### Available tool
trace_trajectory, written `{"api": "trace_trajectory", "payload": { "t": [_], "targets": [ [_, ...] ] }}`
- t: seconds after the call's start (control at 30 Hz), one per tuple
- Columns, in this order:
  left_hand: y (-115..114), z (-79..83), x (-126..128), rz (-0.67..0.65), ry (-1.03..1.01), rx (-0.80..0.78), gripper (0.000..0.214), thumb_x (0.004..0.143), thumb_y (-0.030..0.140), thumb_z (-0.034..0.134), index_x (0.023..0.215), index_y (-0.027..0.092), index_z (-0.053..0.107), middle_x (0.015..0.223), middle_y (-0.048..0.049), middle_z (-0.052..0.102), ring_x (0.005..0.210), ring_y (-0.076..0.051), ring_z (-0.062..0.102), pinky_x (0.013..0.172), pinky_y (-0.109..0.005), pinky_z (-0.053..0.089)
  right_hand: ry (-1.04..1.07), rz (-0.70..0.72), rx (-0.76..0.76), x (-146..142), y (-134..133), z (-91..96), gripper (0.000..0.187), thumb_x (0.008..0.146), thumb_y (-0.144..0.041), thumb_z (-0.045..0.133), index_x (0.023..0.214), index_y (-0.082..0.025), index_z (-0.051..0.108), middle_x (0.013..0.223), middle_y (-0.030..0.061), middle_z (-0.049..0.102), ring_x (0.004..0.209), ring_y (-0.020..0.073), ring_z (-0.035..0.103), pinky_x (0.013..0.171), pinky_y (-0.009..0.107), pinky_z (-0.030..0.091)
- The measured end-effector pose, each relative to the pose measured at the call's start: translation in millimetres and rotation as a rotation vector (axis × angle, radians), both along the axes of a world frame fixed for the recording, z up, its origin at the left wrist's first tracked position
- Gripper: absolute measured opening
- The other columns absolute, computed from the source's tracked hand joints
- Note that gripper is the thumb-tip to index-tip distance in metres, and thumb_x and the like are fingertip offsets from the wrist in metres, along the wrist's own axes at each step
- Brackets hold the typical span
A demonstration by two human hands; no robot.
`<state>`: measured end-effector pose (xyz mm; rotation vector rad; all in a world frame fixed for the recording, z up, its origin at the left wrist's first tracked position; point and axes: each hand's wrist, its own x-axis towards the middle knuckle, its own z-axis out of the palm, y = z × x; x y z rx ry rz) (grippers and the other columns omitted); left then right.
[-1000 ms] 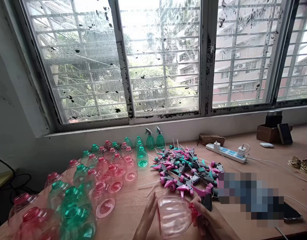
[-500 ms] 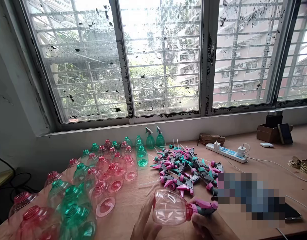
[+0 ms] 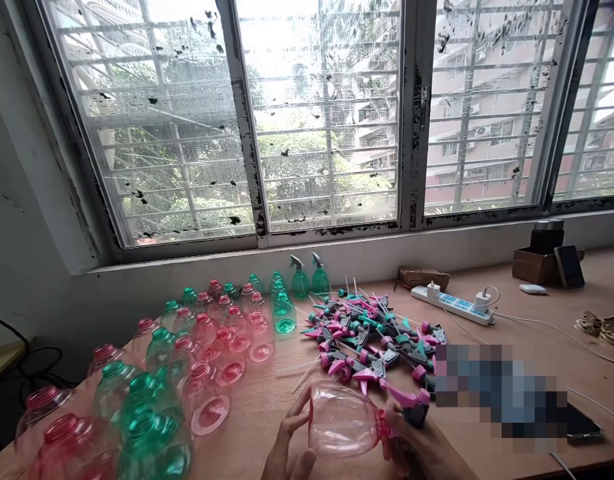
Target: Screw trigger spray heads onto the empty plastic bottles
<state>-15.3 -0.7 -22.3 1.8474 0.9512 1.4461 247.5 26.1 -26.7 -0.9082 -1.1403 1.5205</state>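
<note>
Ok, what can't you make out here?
Head view only.
Joint between pink bottle and trigger sprayer: the right hand covers the neck.
Grip of the left hand: palm cut off by the bottom edge.
What lies right of the sprayer pile: a pixelated patch hides it.

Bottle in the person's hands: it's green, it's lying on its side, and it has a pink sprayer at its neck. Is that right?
Not quite. The bottle between the left hand and the right hand is pink, not green, as the head view shows. It does lie on its side, with a pink sprayer at its neck.
</note>
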Motion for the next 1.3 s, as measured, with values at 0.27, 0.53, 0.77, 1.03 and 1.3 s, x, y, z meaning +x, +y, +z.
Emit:
{"api": "trace_trajectory", "payload": {
  "t": [0.27,0.53,0.77,1.03,1.3],
  "targets": [
    [6.1,-3.7,-3.3,0.093,0.051,-0.010,0.037,0.095,0.050,0.064,0.127,0.034,0.067,0.149,-0.0069,0.062,0.143,-0.030,0.052,0.121,-0.047,0.039,0.036,0.012,0.117,-0.3,5.0,-5.4,0.044,0.077,-0.062,0.078,0.085,-0.019,0.069,0.057,-0.0033,0.062,0.046,0.0105,0.046,0.041,0.020,0.033],
    [2.3,-8.4,-1.2,0.092,0.075,0.006,0.026,0.094,0.047,0.066,0.117,0.036,0.068,0.153,-0.0028,0.059,0.142,-0.030,0.053,0.119,-0.047,0.043,0.030,0.013,0.030,-0.2,1.1,1.7,0.051,0.082,-0.068,0.069,0.072,-0.019,0.060,0.056,0.0010,0.070,0.037,0.0083,0.051,0.038,0.019,0.034],
    [6.2,-4.3,-8.8,0.017,0.108,0.039,0.041,0.082,0.046,0.081,0.119,0.033,0.068,0.150,-0.0086,0.062,0.139,-0.035,0.056,0.117,-0.051,0.043,0.032,-0.045,-0.016,-0.3,0.7,-2.2,0.051,0.075,-0.068,0.076,0.071,-0.020,0.059,0.050,-0.0037,0.061,0.041,0.0088,0.049,0.040,0.019,0.036],
    [-0.8,-0.4,4.7,-0.121,-0.305,-0.345,0.038,0.086,0.060,0.070,0.094,0.025,0.061,0.154,-0.0139,0.056,0.142,-0.040,0.051,0.115,-0.056,0.040,-0.028,0.025,0.148,-1.9,-2.8,2.0,0.045,0.066,-0.054,0.089,0.088,-0.021,0.065,0.060,-0.0068,0.063,0.043,0.0071,0.045,0.043,0.020,0.034],
    [0.5,-1.7,-0.6,-0.122,-0.096,-0.173,0.038,0.076,0.045,0.087,0.093,0.025,0.060,0.162,-0.0180,0.044,0.153,-0.041,0.030,0.123,-0.065,0.014,-0.038,-0.031,0.006,0.6,0.8,-0.3,0.053,0.077,-0.071,0.072,0.069,-0.020,0.059,0.047,-0.0019,0.063,0.041,0.0108,0.052,0.042,0.021,0.035]
  ]
}}
